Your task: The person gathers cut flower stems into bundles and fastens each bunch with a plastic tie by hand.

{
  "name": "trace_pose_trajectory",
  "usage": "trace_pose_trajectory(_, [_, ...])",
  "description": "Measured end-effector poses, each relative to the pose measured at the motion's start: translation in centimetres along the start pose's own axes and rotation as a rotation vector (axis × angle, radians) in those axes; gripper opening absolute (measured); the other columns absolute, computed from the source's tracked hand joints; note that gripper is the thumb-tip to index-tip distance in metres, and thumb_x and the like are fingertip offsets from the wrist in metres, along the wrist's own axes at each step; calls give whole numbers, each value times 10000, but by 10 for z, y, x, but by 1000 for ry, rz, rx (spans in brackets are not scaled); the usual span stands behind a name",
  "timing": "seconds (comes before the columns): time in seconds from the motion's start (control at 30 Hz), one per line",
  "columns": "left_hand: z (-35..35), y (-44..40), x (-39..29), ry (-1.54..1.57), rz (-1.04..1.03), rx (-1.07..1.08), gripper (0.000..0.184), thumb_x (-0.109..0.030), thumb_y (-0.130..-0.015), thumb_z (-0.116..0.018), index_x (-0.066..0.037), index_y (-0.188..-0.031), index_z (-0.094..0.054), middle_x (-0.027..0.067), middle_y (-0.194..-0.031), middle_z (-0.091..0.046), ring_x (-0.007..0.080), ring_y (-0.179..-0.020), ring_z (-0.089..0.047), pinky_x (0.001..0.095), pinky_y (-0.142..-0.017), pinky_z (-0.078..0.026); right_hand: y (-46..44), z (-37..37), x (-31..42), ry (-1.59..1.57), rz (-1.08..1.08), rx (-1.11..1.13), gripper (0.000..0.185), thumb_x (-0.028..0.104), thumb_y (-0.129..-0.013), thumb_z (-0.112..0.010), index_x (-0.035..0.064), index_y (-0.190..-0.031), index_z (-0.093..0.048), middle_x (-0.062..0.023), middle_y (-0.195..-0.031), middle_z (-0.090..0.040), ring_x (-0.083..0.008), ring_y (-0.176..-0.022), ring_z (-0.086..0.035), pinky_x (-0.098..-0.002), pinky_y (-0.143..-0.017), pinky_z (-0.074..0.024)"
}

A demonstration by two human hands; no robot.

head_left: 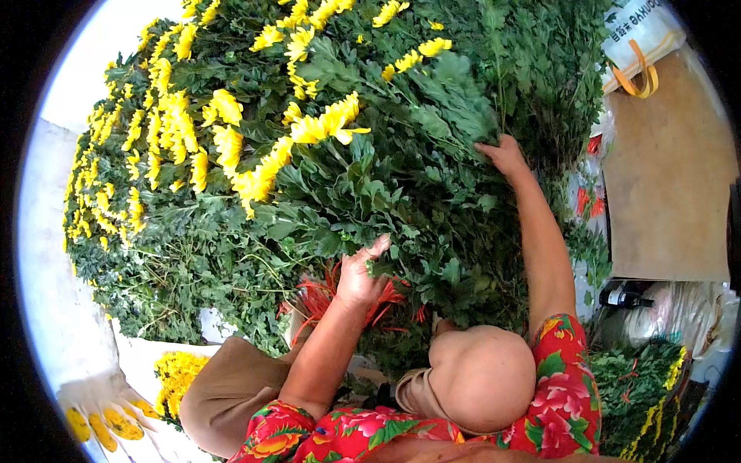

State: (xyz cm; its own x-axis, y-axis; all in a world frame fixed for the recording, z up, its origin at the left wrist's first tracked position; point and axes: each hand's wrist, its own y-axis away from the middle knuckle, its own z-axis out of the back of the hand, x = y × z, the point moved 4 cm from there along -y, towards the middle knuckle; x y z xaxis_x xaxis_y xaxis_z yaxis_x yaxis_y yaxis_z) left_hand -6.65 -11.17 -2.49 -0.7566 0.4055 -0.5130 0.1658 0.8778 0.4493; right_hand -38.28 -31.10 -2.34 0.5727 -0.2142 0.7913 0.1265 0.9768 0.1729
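Note:
My left hand [364, 272] is closed around the leafy stems of a bunch of yellow chrysanthemums [309, 131], whose flower heads point to the upper left. Farther up and to the right, my right hand [505, 157] pinches the stem of a leafy chrysanthemum [455, 96], blurred by motion. Its stem end is hidden among the foliage. A large heap of yellow chrysanthemums [170, 123] lies in front of me and around both hands. Red ties [320, 301] hang just below my left wrist.
At the right are a brown board [668, 170], a white bag [644, 31] with orange handles, and a dark bottle [625, 298]. More chrysanthemum bunches [641, 393] lie at lower right, and yellow flowers [181, 374] at lower left. My bent knees [482, 378] are close below the heap.

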Motion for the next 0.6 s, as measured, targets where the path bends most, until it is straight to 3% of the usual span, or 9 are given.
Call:
trace_pose_trajectory(0.1, [-3,-1,-1,43,-31,53,404,-207,-821,-647,-3,-1166,-593,99,-1120,-651,257,-1029,-614,417,-940,-467,31,30,23,173,90,-49,381,267,-821,-731,-31,-1041,-641,-159,-907,-674,-251,-754,-619,-384,-715,-477])
trace_pose_trajectory(0.17, [0,-4,1,29,13,44,383,-202,-831,-643,-11,-1160,-598,98,-1113,-655,253,-1047,-607,423,-946,-460,64,45,45,259,341,-425,378,234,-841,-696,-48,-1076,-607,-215,-937,-663,-352,-781,-634,-430,-726,-481])
trace_pose_trajectory(0.27, [-20,-3,-6,9,-3,45,354,-212,-858,-666,0,-1135,-609,116,-1082,-665,266,-997,-634,427,-889,-506,114,49,57,390,460,-492,354,195,-844,-665,-61,-1075,-580,-259,-955,-642,-438,-826,-616,-481,-728,-484])
trace_pose_trajectory(0.33, [-28,-5,-4,15,-21,-5,361,-225,-868,-683,16,-1128,-614,128,-1093,-663,272,-1011,-633,438,-907,-503,164,33,76,401,370,-329,517,249,-892,-636,-108,-1241,-502,-306,-1057,-625,-423,-997,-613,-471,-838,-466])
trace_pose_trajectory(0.4, [-35,-3,-8,113,-16,-6,402,-141,-856,-722,12,-1195,-569,108,-1096,-645,231,-977,-632,389,-882,-521,216,6,94,532,313,-312,499,254,-867,-670,-87,-1200,-526,-293,-1035,-623,-449,-953,-601,-480,-813,-470])
trace_pose_trajectory(0.43, [-38,-3,-5,65,-67,27,529,-327,-869,-706,8,-1247,-547,128,-1225,-608,276,-1106,-589,461,-983,-464,229,-9,96,373,386,-241,454,254,-861,-672,-57,-1164,-542,-260,-1046,-610,-471,-899,-579,-488,-780,-474])
trace_pose_trajectory(0.5, [-47,10,-9,53,-84,50,630,-427,-869,-688,-45,-1327,-485,110,-1327,-539,272,-1185,-534,475,-1020,-438,253,-40,105,678,549,-135,441,155,-735,-709,-12,-1113,-556,-195,-1007,-591,-405,-873,-587,-464,-764,-495])
trace_pose_trajectory(0.53, [-42,4,-2,7,-109,127,694,-527,-859,-652,-90,-1361,-454,83,-1364,-504,270,-1228,-496,480,-1057,-405,253,-40,104,675,556,-137,441,155,-735,-709,-12,-1113,-556,-195,-1007,-591,-405,-873,-587,-464,-764,-495])
trace_pose_trajectory(0.6, [-40,7,1,54,-103,154,713,-567,-858,-626,-98,-1365,-451,77,-1357,-508,269,-1230,-493,480,-1065,-395,254,-45,102,703,707,27,483,134,-713,-714,16,-1152,-552,-166,-1089,-560,-375,-931,-582,-440,-772,-500])
